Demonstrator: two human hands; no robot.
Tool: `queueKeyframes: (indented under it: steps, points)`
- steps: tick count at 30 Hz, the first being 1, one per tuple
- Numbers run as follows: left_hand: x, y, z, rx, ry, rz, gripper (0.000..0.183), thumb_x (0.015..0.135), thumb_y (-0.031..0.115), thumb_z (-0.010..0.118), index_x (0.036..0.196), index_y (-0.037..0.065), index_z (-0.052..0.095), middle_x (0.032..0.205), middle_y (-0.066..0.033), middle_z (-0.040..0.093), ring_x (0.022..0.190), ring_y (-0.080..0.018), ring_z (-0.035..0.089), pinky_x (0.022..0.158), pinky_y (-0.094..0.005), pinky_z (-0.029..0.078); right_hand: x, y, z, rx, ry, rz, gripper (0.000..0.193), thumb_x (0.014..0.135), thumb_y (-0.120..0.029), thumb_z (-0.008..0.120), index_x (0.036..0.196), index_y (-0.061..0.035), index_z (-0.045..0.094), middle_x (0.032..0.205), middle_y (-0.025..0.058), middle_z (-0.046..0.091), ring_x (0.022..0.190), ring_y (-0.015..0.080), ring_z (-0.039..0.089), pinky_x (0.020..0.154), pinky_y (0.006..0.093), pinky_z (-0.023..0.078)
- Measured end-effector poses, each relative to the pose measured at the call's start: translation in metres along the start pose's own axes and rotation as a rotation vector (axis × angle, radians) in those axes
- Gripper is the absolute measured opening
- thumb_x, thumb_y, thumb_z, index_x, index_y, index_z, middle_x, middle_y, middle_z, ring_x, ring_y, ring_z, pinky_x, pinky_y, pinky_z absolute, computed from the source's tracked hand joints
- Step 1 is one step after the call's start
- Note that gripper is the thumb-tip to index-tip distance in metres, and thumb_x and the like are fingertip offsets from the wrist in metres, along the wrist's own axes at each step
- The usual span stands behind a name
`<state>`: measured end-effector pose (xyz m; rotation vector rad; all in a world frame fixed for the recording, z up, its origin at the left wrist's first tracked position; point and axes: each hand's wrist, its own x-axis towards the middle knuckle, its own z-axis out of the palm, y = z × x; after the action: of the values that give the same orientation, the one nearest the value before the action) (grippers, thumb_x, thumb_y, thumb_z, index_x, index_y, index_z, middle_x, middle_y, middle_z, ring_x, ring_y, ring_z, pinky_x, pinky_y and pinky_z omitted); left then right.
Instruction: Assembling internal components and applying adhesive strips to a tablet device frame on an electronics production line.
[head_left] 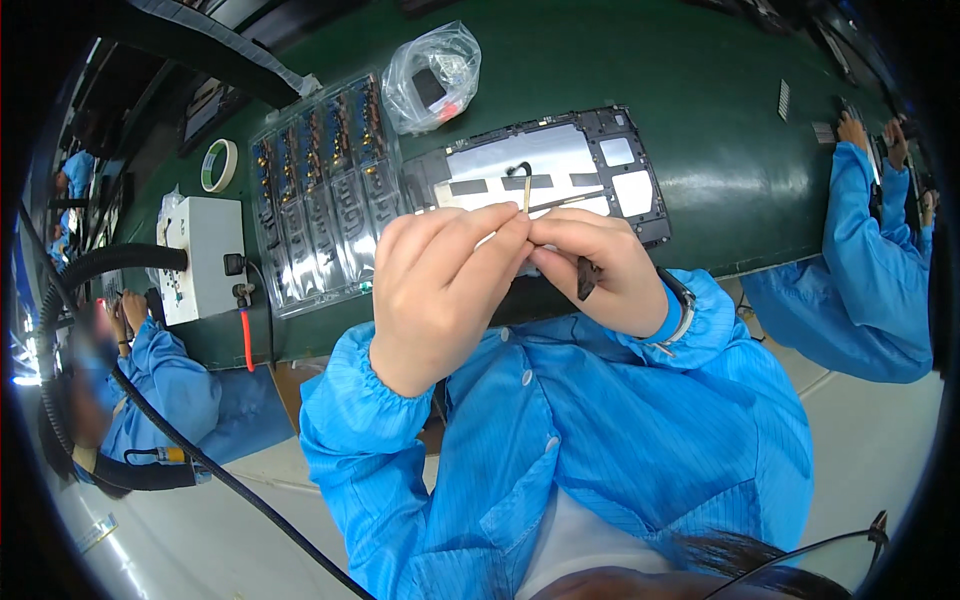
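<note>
My left hand (445, 275) and my right hand (610, 262) meet fingertip to fingertip, both closed in a pinch. Between them is a thin tan strip (526, 195) with a black hooked end, which looks like a small flex cable. A small dark piece (587, 278) sticks out below my right fingers; whether it belongs to the strip I cannot tell. Just beyond my fingers a black device frame (625, 150) with a silver plate lies flat on the green table (700, 130). My fingers hide the strip's lower part and the frame's near edge.
Left of my hands stands a clear compartment tray (300, 225) holding several small parts. A plastic bag (440, 65) lies behind it, a tape roll (219, 165) to its left. Nearby are a white box (205, 260) and a black hose (120, 265). Co-workers' blue sleeves (850, 210) show at both sides.
</note>
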<state>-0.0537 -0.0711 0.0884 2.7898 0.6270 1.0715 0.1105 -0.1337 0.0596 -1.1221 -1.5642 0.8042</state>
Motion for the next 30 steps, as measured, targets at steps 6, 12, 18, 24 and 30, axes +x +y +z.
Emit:
queueKeyframes:
  steps: [6, 12, 18, 24, 30]
  points:
    - [-0.011, 0.008, -0.001, 0.291, 0.048, 0.083, 0.025, 0.064, 0.01, 0.063, 0.089, 0.006, 0.063, 0.091, -0.0028, 0.062, 0.074, -0.0147, 0.055, 0.066, -0.0283, 0.04, -0.001, -0.006, 0.006, 0.006, -0.011, -0.006, 0.018, 0.077, 0.005, 0.055, 0.094, 0.0054, 0.058, 0.076, 0.0139, 0.06, 0.065, 0.0229, 0.058, 0.057, 0.0281, 0.045]
    - [-0.036, 0.001, -0.046, 0.394, 0.187, -0.214, 0.025, 0.062, -0.006, 0.064, 0.085, 0.004, 0.063, 0.086, -0.0082, 0.064, 0.073, -0.0203, 0.058, 0.064, -0.031, 0.042, 0.0, 0.003, 0.003, 0.048, -0.187, -0.011, 0.022, 0.078, 0.005, 0.054, 0.099, 0.004, 0.061, 0.076, 0.013, 0.062, 0.068, 0.022, 0.061, 0.06, 0.0287, 0.047]
    - [-0.171, 0.014, -0.081, 0.606, 0.393, -1.076, 0.013, 0.082, -0.003, 0.053, 0.094, -0.003, 0.06, 0.091, -0.0125, 0.062, 0.081, -0.0201, 0.059, 0.073, -0.0303, 0.047, -0.001, 0.01, 0.0, 0.097, -0.241, 0.122, 0.022, 0.079, 0.004, 0.054, 0.099, 0.001, 0.063, 0.074, 0.0098, 0.063, 0.059, 0.012, 0.056, 0.051, 0.0224, 0.042]
    - [-0.272, 0.007, -0.052, 0.69, -0.086, -1.395, 0.013, 0.081, 0.009, 0.056, 0.087, -0.001, 0.063, 0.088, -0.0173, 0.063, 0.077, -0.0292, 0.062, 0.069, -0.0369, 0.048, 0.004, 0.003, 0.0, 0.156, -0.263, 0.251, 0.018, 0.078, 0.002, 0.056, 0.094, -0.0011, 0.063, 0.073, 0.0105, 0.064, 0.053, 0.0078, 0.056, 0.045, 0.0204, 0.04]
    - [-0.208, 0.007, -0.058, 0.669, -0.146, -1.61, 0.012, 0.08, 0.011, 0.059, 0.087, 0.003, 0.065, 0.086, -0.016, 0.063, 0.071, -0.0309, 0.061, 0.061, -0.0376, 0.048, 0.006, 0.002, 0.005, 0.205, -0.322, 0.314, 0.019, 0.077, 0.001, 0.059, 0.095, -0.0017, 0.063, 0.074, 0.0099, 0.065, 0.057, 0.0075, 0.059, 0.045, 0.0195, 0.041]
